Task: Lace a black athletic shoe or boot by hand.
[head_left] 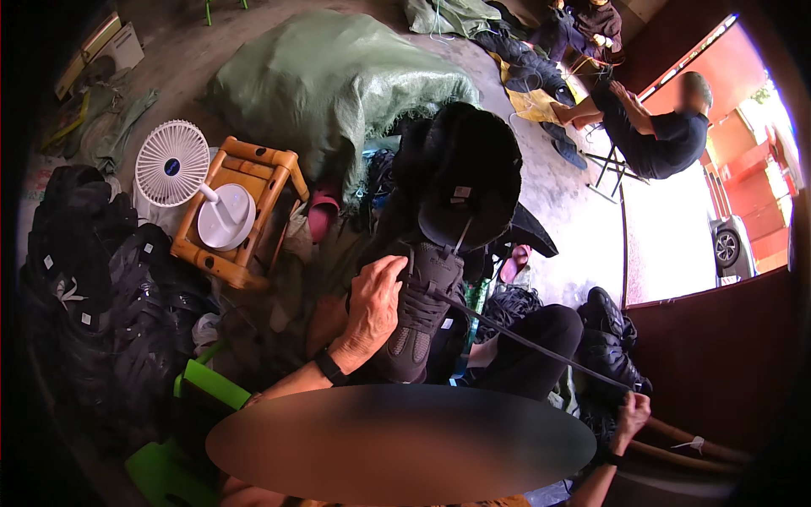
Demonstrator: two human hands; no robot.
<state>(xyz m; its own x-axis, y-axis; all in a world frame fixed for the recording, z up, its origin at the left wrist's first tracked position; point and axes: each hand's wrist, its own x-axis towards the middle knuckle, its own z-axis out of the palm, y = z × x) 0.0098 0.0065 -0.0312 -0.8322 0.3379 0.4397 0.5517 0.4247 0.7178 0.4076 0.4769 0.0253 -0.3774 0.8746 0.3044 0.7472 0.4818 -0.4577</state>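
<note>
One dark grey lace-up shoe (431,296) lies between the person's two hands, just right of the left hand (372,300) and well to the left of the right hand (634,412). Its toe points back toward the person; its long axis runs away from the body, leaning slightly right toward the far end. Past the laced front, ahead of both hands, rises a large black fuzzy piece (465,160) bearing a small white label; I cannot tell whether it belongs to the shoe.

The left hand has its fingers bent at the upper left edge of the lacing; whether they pinch anything is hidden. The right hand is closed on the end of a dark shoelace (541,345), stretched nearly straight from the shoe's front across to it.

Ahead and left of the left hand, a white fan (226,216) stands on a bamboo stool (269,159); farther left is a heap of black shoes (110,296). More black shoes (604,338) lie near the right hand, ahead of it. A green woven sack (321,76) sits well beyond the left hand.
</note>
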